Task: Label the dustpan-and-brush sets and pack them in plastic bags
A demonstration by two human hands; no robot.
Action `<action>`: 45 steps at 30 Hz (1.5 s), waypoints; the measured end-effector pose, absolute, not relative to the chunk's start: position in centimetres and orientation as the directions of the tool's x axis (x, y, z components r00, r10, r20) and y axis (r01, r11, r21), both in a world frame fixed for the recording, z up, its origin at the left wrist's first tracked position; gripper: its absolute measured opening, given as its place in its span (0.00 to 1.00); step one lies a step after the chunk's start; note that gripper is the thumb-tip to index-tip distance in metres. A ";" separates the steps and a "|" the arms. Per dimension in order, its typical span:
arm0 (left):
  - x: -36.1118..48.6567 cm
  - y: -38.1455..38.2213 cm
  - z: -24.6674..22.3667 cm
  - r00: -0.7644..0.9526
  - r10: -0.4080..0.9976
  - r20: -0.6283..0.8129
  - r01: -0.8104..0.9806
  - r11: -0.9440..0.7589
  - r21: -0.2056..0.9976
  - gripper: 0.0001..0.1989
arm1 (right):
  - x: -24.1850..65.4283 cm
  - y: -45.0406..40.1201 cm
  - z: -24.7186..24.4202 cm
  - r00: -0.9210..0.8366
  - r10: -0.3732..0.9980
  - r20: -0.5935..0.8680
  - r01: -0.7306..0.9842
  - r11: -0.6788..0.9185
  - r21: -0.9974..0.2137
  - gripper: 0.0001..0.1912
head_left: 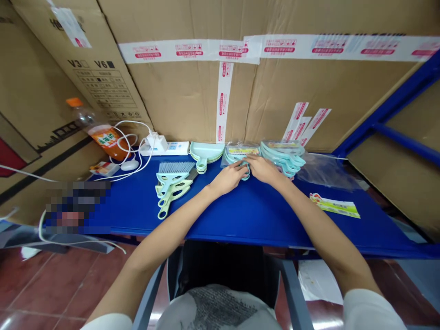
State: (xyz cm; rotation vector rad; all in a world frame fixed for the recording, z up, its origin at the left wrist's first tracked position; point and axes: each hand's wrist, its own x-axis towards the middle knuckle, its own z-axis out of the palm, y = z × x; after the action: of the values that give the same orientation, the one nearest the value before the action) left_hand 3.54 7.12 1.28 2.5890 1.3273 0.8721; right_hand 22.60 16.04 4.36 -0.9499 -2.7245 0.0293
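At the back middle of the blue table, my left hand (228,178) and my right hand (262,169) meet over a light-blue dustpan set (237,156) in a clear bag with a yellow-green card. The fingers of both hands are curled onto its handle end, partly hiding it. Just right of my right hand lie several bagged light-blue dustpan sets (283,156), stacked. To the left, a stack of loose dustpans (206,151) has its handles toward me. Beside it, several hand brushes (172,181) in light blue and green lie overlapped.
A clear plastic bag (326,170) and a printed card (335,206) lie at the right. An orange drink bottle (106,135), a white power strip (177,148) and cables are at the left. Cardboard boxes (185,96) wall off the back; a blue metal frame (388,107) stands right.
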 end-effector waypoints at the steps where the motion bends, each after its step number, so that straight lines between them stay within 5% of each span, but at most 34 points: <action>1: 3.7 7.2 1.1 0.454 0.771 0.447 0.708 -0.616 0.344 0.11 | 22.9 16.1 3.9 -0.760 0.610 0.224 0.603 0.791 -0.109 0.27; 9: 3.7 5.3 2.9 0.427 0.807 0.407 0.813 -0.540 0.218 0.17 | 24.0 16.4 2.3 -0.764 0.572 0.298 0.563 0.817 -0.125 0.36; 14: -0.6 3.8 5.2 -0.156 0.877 0.454 0.973 0.058 0.222 0.15 | 24.1 15.4 2.8 -0.689 0.581 0.433 0.580 0.800 -0.151 0.33; 17: -2.6 3.8 5.1 -0.316 0.886 0.338 0.946 0.271 0.177 0.17 | 23.9 14.6 3.4 -0.668 0.553 0.498 0.566 0.812 -0.141 0.29; 27: -3.1 4.3 5.2 -0.405 0.859 0.313 0.914 0.373 0.159 0.17 | 24.0 14.5 3.3 -0.654 0.441 0.615 0.524 0.850 -0.054 0.21; 39: -4.5 5.0 5.5 -0.441 0.700 0.562 0.894 0.293 0.338 0.16 | 24.2 14.9 2.8 -0.589 0.369 0.719 0.487 0.872 -0.048 0.17; 42: -5.2 3.9 6.7 -0.405 0.573 0.712 0.894 0.086 0.439 0.10 | 24.0 14.2 3.2 -0.467 0.412 0.783 0.478 0.862 -0.168 0.18; 45: -5.4 0.5 7.7 -0.290 0.463 0.837 0.877 -0.221 0.426 0.06 | 24.1 14.1 4.2 -0.245 0.534 0.809 0.364 0.824 -0.433 0.16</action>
State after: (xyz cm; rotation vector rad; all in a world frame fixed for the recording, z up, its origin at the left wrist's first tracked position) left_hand -5.39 0.46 7.71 2.0273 2.1349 1.9421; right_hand 24.13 14.08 4.24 -0.6785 -1.8636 0.1850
